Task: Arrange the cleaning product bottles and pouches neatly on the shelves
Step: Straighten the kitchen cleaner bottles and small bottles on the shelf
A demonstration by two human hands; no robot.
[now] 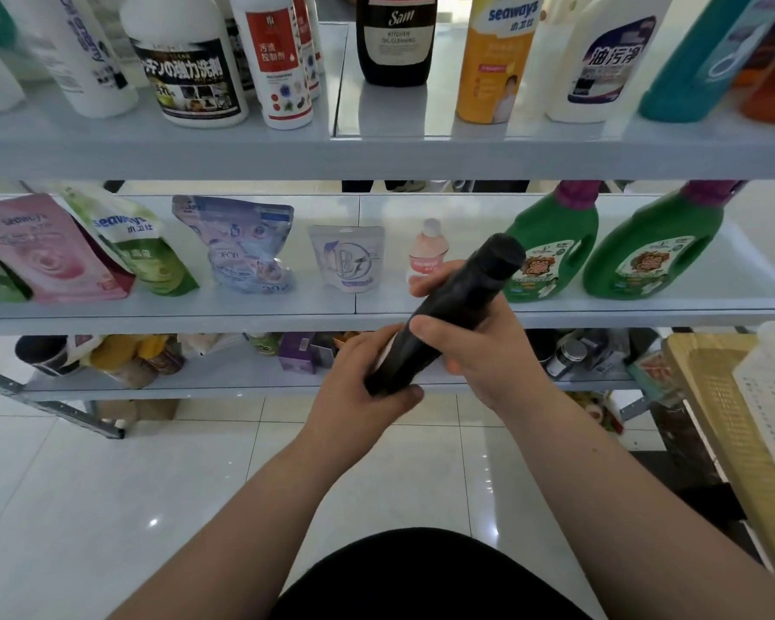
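Head view: both hands, left [368, 373] and right [475, 337], grip the black bottle [448, 311]; stand it upright, label outward, on the middle shelf [242, 302].

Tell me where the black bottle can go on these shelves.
Free: the top shelf between the red-and-white bottle and the dark brown bottle; the middle shelf right of the right green jug. Crowded: the pouches at its left end overlap, and the bottom shelf is cluttered.

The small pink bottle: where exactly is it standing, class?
Head view, middle shelf: the small pink bottle stands between the white pouch and a green jug, behind the tilted black bottle.
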